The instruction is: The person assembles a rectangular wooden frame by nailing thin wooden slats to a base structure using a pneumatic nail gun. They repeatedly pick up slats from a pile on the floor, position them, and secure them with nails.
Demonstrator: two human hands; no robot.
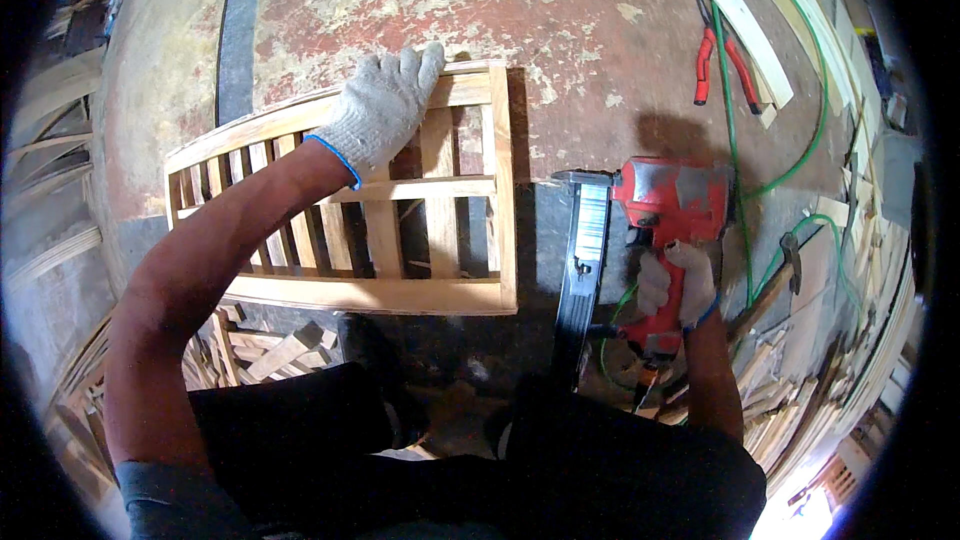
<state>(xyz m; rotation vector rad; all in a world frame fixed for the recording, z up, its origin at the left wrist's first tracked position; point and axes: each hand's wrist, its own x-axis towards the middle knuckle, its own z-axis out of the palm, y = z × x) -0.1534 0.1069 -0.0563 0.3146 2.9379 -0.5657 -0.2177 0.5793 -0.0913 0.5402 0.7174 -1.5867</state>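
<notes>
Slatted wooden frame positioned left. Left gloved hand laid over its far edge; whether clenched, cannot tell. Right gloved hand gripping handle of red nail gun, right of frame. Red-handled pliers far right.

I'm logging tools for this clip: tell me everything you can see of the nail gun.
The nail gun is red, its body scuffed with grey patches, and looks like painted metal. A long dark magazine with a pale label runs down the picture from the nose. The gloved right hand grips its handle. An orange fitting shows at the base. The nose points left toward the wooden frame without touching it.
</notes>
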